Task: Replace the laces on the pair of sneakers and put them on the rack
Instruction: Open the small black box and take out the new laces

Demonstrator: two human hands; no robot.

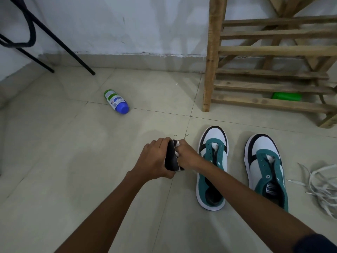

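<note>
Two sneakers sit side by side on the tile floor (73,161), toes pointing away toward the wooden rack (273,50), which stands just beyond them against the wall. Going big to small: rack first, slatted shelves bare apart from a green bottle (286,96) lying low inside. Then the left sneaker (211,170) and right sneaker (264,170), both teal/white/black, eyelets unlaced, w/ white stuffing showing at the tongue. Long axes run roughly near-to-far, heels toward the person.

Old white laces (319,187) lie in a loose heap on the floor, right of the right sneaker, apart from both hands.

Left hand (155,159) has fingers curled round a small dark packet (171,157), gripping its left side. Right hand (186,156) pinches at the packet's top/right edge, fingers curled tight; something white shows there, prob. the new laces or a card insert, can't tell which. Looks to me like the packet is being opened.

Key relation for what comes next: both hands are just left of the left sneaker, the right forearm crossing over it. So the left sneaker is nearest, and the right hand is the closer one to it. The toe-end eyelets lie at the far end of the opening.

A blue-capped bottle (116,102) lies on its side well off to the left, no part in this.
</note>
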